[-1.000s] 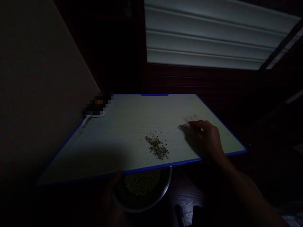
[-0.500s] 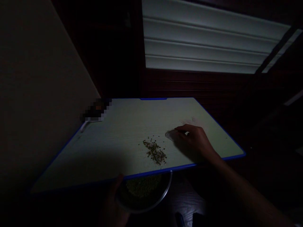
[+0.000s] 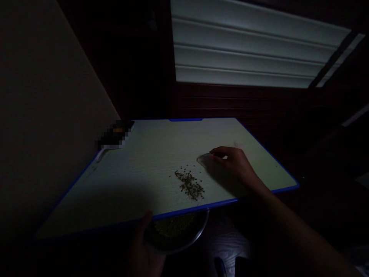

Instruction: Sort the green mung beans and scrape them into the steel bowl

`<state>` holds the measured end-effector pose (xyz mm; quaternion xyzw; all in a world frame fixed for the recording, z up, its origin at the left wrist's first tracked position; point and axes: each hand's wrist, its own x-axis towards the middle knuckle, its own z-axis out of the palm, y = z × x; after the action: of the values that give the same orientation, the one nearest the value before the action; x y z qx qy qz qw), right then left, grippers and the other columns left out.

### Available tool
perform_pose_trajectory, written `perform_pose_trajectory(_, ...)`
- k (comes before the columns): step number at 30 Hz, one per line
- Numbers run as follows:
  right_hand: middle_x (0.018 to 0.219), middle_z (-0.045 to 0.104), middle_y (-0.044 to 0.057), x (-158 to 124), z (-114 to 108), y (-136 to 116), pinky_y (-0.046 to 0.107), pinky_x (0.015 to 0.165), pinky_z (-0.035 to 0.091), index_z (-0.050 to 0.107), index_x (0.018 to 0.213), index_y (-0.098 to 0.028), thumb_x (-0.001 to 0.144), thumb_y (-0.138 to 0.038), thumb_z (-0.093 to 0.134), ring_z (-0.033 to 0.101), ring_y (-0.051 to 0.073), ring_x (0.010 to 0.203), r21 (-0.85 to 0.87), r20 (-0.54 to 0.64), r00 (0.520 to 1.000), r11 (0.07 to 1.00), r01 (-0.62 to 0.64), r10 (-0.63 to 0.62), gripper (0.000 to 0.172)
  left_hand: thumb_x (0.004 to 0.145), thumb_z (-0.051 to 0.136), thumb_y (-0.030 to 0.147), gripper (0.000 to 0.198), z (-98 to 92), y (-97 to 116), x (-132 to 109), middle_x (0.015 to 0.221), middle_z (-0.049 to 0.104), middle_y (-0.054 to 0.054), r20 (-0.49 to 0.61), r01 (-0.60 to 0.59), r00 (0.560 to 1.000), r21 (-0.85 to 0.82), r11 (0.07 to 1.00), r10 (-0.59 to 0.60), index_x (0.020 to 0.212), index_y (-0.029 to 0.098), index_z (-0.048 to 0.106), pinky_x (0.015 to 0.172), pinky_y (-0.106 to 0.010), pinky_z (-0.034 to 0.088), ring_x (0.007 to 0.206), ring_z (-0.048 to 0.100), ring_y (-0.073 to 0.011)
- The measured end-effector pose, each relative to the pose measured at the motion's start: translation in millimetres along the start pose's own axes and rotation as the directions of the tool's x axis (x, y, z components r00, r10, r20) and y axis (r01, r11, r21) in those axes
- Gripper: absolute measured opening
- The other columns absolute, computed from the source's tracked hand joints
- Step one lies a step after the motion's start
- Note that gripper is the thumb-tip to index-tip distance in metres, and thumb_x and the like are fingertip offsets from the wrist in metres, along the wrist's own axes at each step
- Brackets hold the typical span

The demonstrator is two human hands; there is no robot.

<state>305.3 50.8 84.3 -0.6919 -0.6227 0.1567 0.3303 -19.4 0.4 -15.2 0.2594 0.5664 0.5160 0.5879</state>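
Observation:
In the dim head view, my right hand [image 3: 232, 159] is over the pale tabletop [image 3: 161, 142], fingers pinched on a thin, see-through piece with a curved edge [image 3: 204, 158]; its exact kind is unclear. Left of that piece lies a small scattered heap of seeds or grains [image 3: 190, 185], near the table's front edge. My left hand [image 3: 145, 246] grips the left side of a metal bowl [image 3: 198, 234], its thumb reaching up to the table edge. The bowl sits just below that edge, partly hidden by it, with greenish grains inside. Shadow hides most left fingers.
Blue trim [image 3: 196, 208] runs along the table's edge. At the back left corner stands a dark, blurred-out object [image 3: 115, 134] with a pale handle-like part. A wall [image 3: 43, 96] rises on the left, and dark wood with pale slatted panels [image 3: 245, 50] stands behind.
My right hand has moved slightly left and away from me with the see-through piece. The pale smear beyond it looks smaller. My left hand and the bowl have shifted slightly.

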Motion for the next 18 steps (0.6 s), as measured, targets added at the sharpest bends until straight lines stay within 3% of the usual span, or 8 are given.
perform_pose_trajectory(2,0.132,0.068,0.009,5.4,5.4,1.8,0.043,0.095,0.060,0.066,0.127,-0.021,0.101,-0.042,0.065,0.069,0.020,0.110,0.003,-0.022,0.999,1.000,-0.023,0.023,0.034,0.042,0.093,0.000,0.083,2.5,1.0,-1.4,0.155,0.056,0.003,-0.031,0.026,0.999,-0.001,1.000,-0.026,0.115,0.031,0.068,0.139,-0.039,0.006,0.158,0.028,-0.0338)
perform_pose_trajectory(4,0.133,0.067,0.009,13.3,4.3,8.1,0.044,0.096,0.060,0.065,0.128,-0.021,0.101,-0.042,0.065,0.069,0.021,0.112,0.004,-0.077,0.995,0.998,-0.063,0.063,0.034,0.058,0.091,0.010,0.063,9.0,5.5,-4.0,0.153,0.059,0.004,-0.041,0.052,0.998,-0.041,0.998,-0.054,0.114,0.030,0.070,0.139,-0.039,0.012,0.160,0.029,-0.0289)
perform_pose_trajectory(7,0.135,0.066,0.009,18.1,-5.9,17.0,0.044,0.097,0.060,0.065,0.129,-0.023,0.101,-0.042,0.064,0.068,0.021,0.114,0.015,-0.158,0.981,0.993,-0.115,0.115,0.034,0.079,0.080,0.031,0.042,21.4,15.7,-8.3,0.136,0.072,-0.004,0.005,0.110,0.994,-0.159,0.981,-0.110,0.119,0.028,0.071,0.131,-0.053,0.037,0.152,0.045,-0.0317)
perform_pose_trajectory(10,0.135,0.067,0.009,6.0,-12.7,15.2,0.044,0.097,0.060,0.065,0.129,-0.022,0.100,-0.042,0.065,0.068,0.021,0.113,0.041,-0.162,0.978,0.991,-0.127,0.132,0.035,0.086,0.074,0.040,0.044,30.0,25.5,-11.4,0.128,0.076,-0.008,0.063,0.159,0.987,-0.278,0.947,-0.147,0.128,0.028,0.069,0.121,-0.053,0.051,0.145,0.053,-0.0326)
perform_pose_trajectory(15,0.132,0.068,0.009,-26.7,3.0,-2.7,0.045,0.096,0.060,0.065,0.129,-0.020,0.100,-0.042,0.066,0.069,0.021,0.112,0.093,-0.079,0.982,0.982,-0.164,0.172,0.036,0.088,0.071,0.035,0.037,34.9,32.9,-14.7,0.124,0.077,-0.008,0.074,0.230,0.973,-0.402,0.886,-0.219,0.124,0.027,0.072,0.122,-0.054,0.048,0.146,0.053,-0.0309)
perform_pose_trajectory(18,0.131,0.068,0.009,-34.4,16.6,-11.5,0.044,0.094,0.061,0.064,0.129,-0.020,0.100,-0.042,0.066,0.070,0.021,0.110,0.129,-0.060,0.978,0.973,-0.190,0.199,0.037,0.091,0.068,0.024,0.019,35.6,32.7,-16.0,0.110,0.081,-0.005,0.047,0.281,0.956,-0.437,0.854,-0.291,0.108,0.027,0.075,0.131,-0.056,0.032,0.149,0.049,-0.0275)
